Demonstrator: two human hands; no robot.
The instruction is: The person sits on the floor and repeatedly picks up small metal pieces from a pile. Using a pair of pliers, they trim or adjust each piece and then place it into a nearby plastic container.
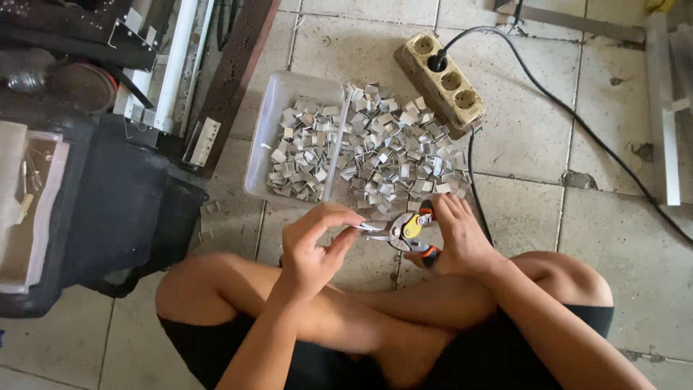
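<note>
Seated cross-legged on a tiled floor (pixel 548 137), a person closes the right hand (pixel 455 238) around orange-handled pliers (pixel 406 232), while the left hand (pixel 314 245) pinches a small metal piece (pixel 368 227) at the tool's tip. Just beyond lies a pile of metal clips (pixel 401 155), beside a white tray (pixel 278 108) holding more; a power strip (pixel 442 83) sits farther right.

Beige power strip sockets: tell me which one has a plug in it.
The end socket farthest from the person on the beige power strip holds the black plug. The other three sockets sit open, nothing plugged in.
</note>
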